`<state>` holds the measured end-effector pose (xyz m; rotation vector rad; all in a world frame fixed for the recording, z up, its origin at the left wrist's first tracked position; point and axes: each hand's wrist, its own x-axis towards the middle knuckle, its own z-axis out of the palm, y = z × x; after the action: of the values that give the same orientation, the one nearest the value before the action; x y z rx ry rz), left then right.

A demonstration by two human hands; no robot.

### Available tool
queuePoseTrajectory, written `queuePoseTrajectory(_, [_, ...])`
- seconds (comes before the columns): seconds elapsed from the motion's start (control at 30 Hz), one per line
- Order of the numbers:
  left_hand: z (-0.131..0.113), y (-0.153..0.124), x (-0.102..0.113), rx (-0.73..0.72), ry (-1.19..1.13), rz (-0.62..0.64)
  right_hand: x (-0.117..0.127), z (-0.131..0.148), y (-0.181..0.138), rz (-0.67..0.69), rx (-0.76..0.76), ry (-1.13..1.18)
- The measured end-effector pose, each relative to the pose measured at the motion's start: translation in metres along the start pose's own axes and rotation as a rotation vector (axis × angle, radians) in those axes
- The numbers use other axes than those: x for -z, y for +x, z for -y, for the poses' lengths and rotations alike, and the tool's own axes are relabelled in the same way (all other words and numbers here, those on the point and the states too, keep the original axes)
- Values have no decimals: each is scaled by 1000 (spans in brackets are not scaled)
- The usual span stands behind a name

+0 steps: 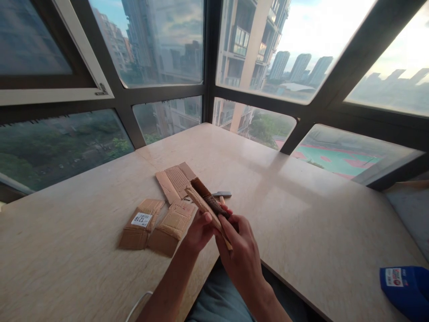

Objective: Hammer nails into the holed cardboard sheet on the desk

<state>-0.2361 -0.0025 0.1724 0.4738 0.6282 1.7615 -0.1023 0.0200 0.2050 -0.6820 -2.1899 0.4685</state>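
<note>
Left hand (200, 230) and right hand (240, 239) fingers both clamped on folded cardboard piece (205, 207); uneven squeeze could crease or tear it.

The one view comes from the person's head, above the near edge of a broad, pale beige, marble-veined countertop (83, 277), and faces forward and down toward its far corner, where a dark, upright metal window post (208, 62) stands. The bare left hand (199, 232) and bare right hand (240, 241) appear close, at the countertop's near edge, with a blue-grey cloth-covered lap (217, 299) below it. The wide frame also reaches past the countertop's far edges to distant grey high-rise towers (299, 68).
</note>
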Motion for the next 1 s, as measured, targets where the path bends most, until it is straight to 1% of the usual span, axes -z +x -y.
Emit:
queuePoseTrajectory(0.13, [-6, 6, -5, 6, -137, -84, 2, -11, 2, -29, -31, -4])
queuePoseTrajectory(0.23, [-11, 7, -6, 61, -287, -88, 1, -15, 2, 22, -56, 71])
queuePoseTrajectory(0.33, [-15, 4, -5, 164, -381, -23, -2, -12, 0, 133, -52, 208])
queuePoseTrajectory(0.37, [-17, 2, -4, 200, -396, 6, -3, -11, -1, 154, -52, 254])
queuePoseTrajectory(0.43, [-19, 0, -2, 269, -406, 69, -5, -10, -2, 150, -88, 333])
queuePoseTrajectory(0.5, [-20, -2, -1, 340, -406, 134, -7, -12, -1, 107, -178, 414])
queuePoseTrajectory(0.57, [-19, -2, 0, 441, -408, 199, -7, -15, 6, 73, -282, 541])
queuePoseTrajectory(0.67, [-12, -1, 1, 594, -420, 286, -7, -21, 26, 120, -440, 800])
queuePoseTrajectory(0.73, [-7, -2, 0, 639, -392, 317, -5, -24, 40, 145, -580, 928])
queuePoseTrajectory(0.83, [-1, -3, -2, 609, -232, 325, -4, -29, 54, 97, -754, 1066])
queuePoseTrajectory(0.9, [-2, -3, -4, 577, -56, 294, -4, -34, 58, 38, -811, 1105])
queuePoseTrajectory(1.0, [-9, -3, -11, 485, 186, 191, -5, -45, 61, -79, -802, 1089])
